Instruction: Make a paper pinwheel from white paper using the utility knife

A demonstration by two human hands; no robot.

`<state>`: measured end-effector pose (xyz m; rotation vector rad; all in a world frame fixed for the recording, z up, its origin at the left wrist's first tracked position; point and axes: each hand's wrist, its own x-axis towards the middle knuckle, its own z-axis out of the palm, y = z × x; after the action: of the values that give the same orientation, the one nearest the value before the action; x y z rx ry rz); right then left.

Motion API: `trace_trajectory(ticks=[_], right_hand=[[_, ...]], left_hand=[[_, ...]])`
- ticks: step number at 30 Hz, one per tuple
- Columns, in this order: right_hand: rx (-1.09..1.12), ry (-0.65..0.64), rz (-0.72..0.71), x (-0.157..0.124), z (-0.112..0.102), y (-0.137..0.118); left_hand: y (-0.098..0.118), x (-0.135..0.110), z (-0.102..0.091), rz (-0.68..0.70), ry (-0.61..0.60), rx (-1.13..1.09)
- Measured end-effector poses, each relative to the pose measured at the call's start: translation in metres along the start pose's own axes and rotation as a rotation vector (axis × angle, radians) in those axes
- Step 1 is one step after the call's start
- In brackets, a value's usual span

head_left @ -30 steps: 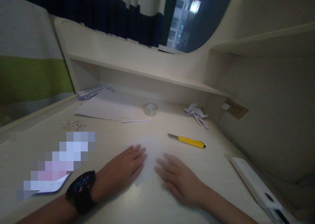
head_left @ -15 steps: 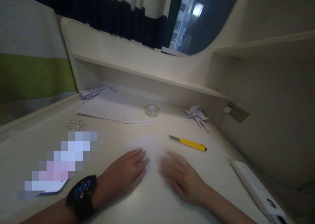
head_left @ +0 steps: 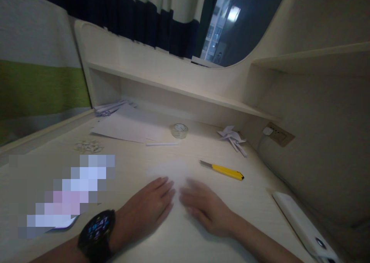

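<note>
A small sheet of white paper [head_left: 170, 167] lies on the desk, partly hidden under both hands. My left hand [head_left: 152, 201], with a black watch [head_left: 96, 230] on its wrist, rests palm down on the sheet's near left part, fingers stretched out. My right hand [head_left: 206, 207] lies low over the right part of the paper, its extended fingers slightly blurred and close to the left fingertips. Beyond the right hand is a yellow utility knife [head_left: 227, 172] with its blade out, touched by neither hand. A thin white paper tube [head_left: 162, 144] lies behind the sheet.
A tape roll [head_left: 179, 131] stands near the back. Folded paper pieces [head_left: 229, 134] lie back right; larger paper sheets [head_left: 130, 124] and rolled paper [head_left: 112, 108] back left. At left are small pale pieces [head_left: 88, 146] and a blurred-out phone [head_left: 66, 222]. A white device [head_left: 297, 220] sits right.
My right hand has moved left across the paper, closer to my left hand. The left hand stays nearly in place. The view has shifted slightly.
</note>
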<state>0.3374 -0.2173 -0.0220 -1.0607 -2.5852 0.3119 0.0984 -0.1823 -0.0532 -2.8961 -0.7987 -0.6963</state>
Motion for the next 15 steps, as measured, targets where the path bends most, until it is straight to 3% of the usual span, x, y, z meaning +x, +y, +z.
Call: trace_trajectory(ticks=[1,3,7,11,15], right_hand=[[0.037,0.092,0.064,0.007,0.001,0.006],[0.108,0.266,0.322,0.027,0.004,0.022],[0.465,0.402,0.817,0.079,0.000,0.049],[0.612,0.338,0.860,0.112,-0.014,0.057],[0.672,0.258,0.881,0.117,-0.021,0.060]], left_hand=[[0.000,-0.001,0.001,0.001,0.013,-0.003],[-0.001,-0.002,0.003,-0.004,0.035,0.001],[0.000,-0.002,0.001,-0.012,0.033,0.029],[0.002,0.000,-0.003,-0.021,0.038,0.006],[0.001,0.000,-0.003,-0.026,0.045,-0.009]])
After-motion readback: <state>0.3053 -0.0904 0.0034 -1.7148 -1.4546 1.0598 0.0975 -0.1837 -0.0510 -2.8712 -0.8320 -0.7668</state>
